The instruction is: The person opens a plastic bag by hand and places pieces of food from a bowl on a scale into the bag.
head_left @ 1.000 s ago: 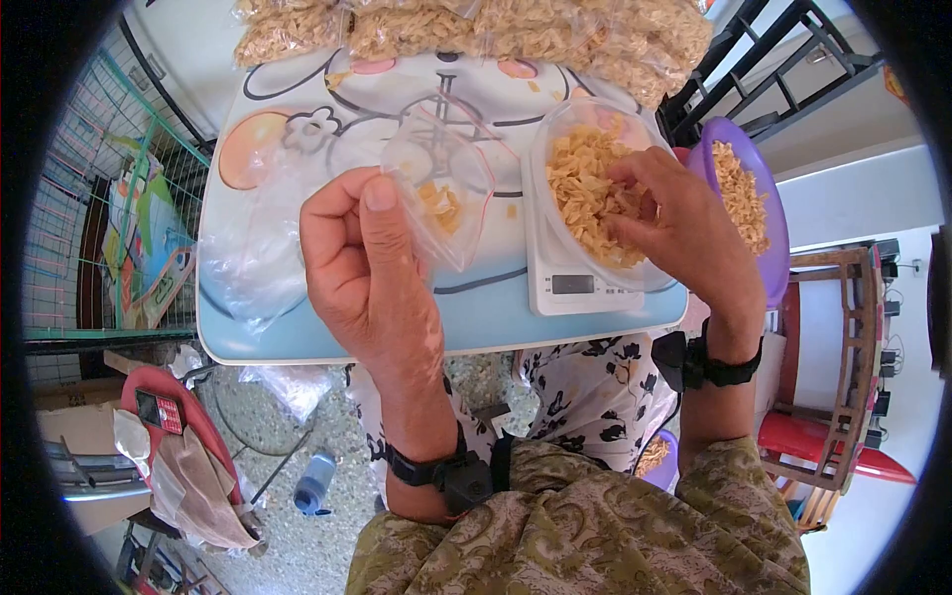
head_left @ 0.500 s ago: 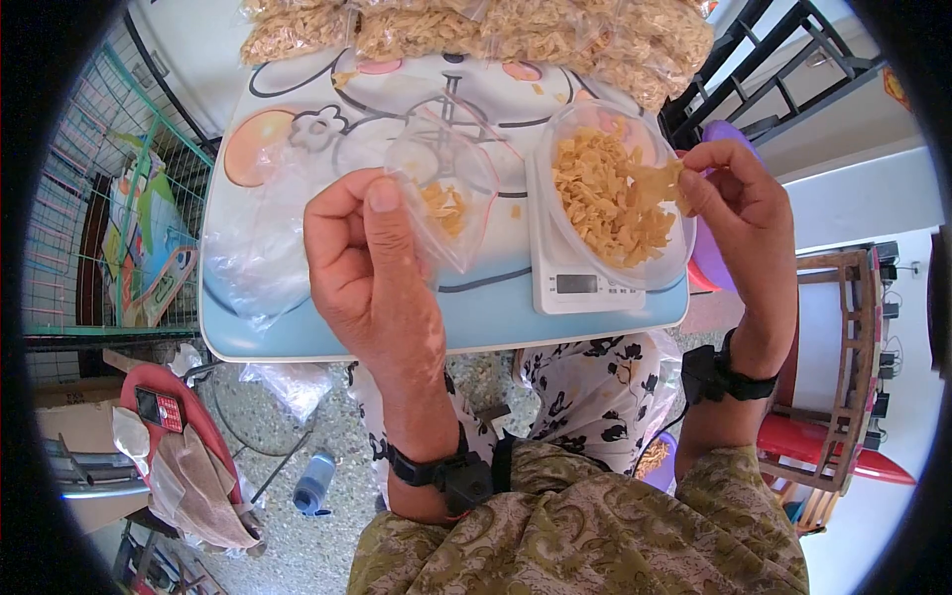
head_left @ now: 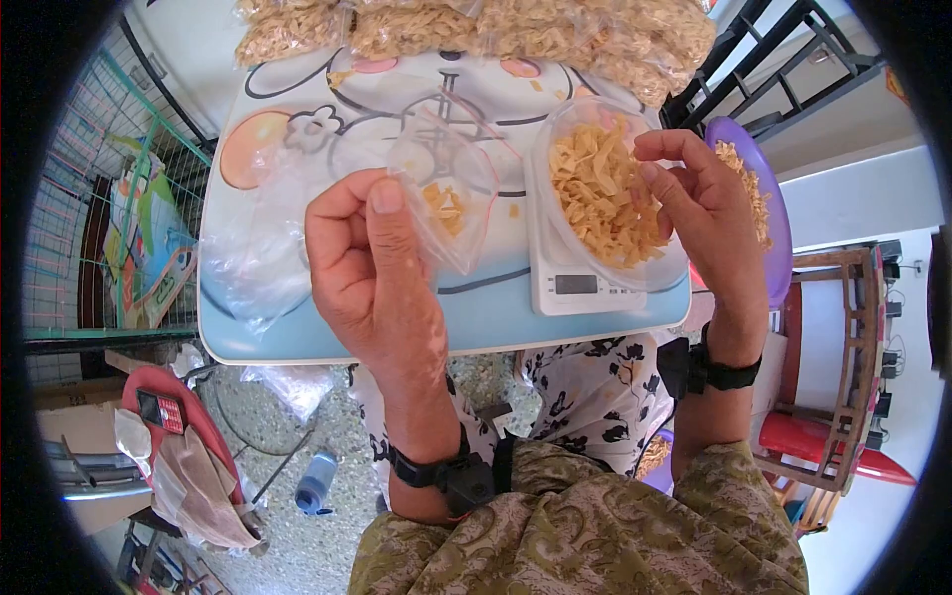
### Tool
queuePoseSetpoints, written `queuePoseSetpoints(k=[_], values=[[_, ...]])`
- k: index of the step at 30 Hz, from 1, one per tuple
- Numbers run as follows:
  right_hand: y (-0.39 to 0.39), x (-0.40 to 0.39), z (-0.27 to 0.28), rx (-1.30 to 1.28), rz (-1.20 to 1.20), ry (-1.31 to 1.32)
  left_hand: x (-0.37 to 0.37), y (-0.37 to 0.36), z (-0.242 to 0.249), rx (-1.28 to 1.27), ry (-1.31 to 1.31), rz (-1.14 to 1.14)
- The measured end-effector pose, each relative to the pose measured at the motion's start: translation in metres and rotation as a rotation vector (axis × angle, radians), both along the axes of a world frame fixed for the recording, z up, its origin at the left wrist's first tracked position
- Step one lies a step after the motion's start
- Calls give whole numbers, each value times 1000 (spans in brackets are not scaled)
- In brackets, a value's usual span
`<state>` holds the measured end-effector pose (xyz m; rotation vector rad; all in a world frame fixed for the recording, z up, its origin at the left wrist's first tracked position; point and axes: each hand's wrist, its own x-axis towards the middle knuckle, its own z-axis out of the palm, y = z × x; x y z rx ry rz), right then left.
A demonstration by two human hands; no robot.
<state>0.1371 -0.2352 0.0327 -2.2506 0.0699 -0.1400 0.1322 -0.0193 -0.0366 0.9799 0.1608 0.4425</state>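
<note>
Step in hand, as I read it: handling loose flakes (head_left: 595, 198) a few at a time at the scale (head_left: 555, 302). Done well: small light pinches, fingertips over the bowl (head_left: 670, 266), no pressing on its rim so the reading isn't thrown off. Flakes look thin and brittle; squeezing probably snaps them. Bag should stay upright, else its bits could slide out. Display digits too small to read.

Left grip (head_left: 372, 268): left of the scale, pinched closed, thumb against forefinger on the near edge of a small transparent bag (head_left: 466, 238). Bag hangs between this grip and the scale, a few flakes low inside, pink line along its edge. Can't tell how wide its mouth stands.

Right grip (head_left: 699, 208): over the right side of the scale, at the bowl's rim. Partly open, fingers loosely curled, gap between thumb and forefinger, no flake visibly pinched. Rim contact unclear.

Bowl sits on top of the scale, flakes heaped inside. Scale on the patterned bench (head_left: 476, 319). Loose plastic film (head_left: 258, 258) far left of the scale; filled bags (head_left: 416, 33) lined up beyond it; purple basin (head_left: 779, 248) with more flakes off to its right.
</note>
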Motion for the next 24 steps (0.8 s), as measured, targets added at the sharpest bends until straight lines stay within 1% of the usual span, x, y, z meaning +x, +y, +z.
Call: queuePoseSetpoints(k=[1,5,7,8,10,14,16,19,23,24], values=[[1,-1,1,-46,-9,31,0,0,0,1,7,5],[3,-3,5,-18,-14,46,1,-2,1,29,-1,15],[2,-4,0,-241,38,-66,3,-4,-2,52,-2,62],[4,-5,0,-241,38,-66,3,-4,-1,52,-2,62],[9,-5,-1,-358,99,-82,2,-4,0,47,11,61],[19,-3,-3,-441,169,-143,2,-3,0,39,14,57],[21,0,-5,-577,187,-134,2,-3,-1,64,17,77],[21,5,-7,-553,161,-89,2,-2,-1,43,5,60],[19,5,-12,-513,136,-93,1,-1,-1,39,0,58],[15,6,-15,-478,122,-125,0,1,-1,28,4,29]])
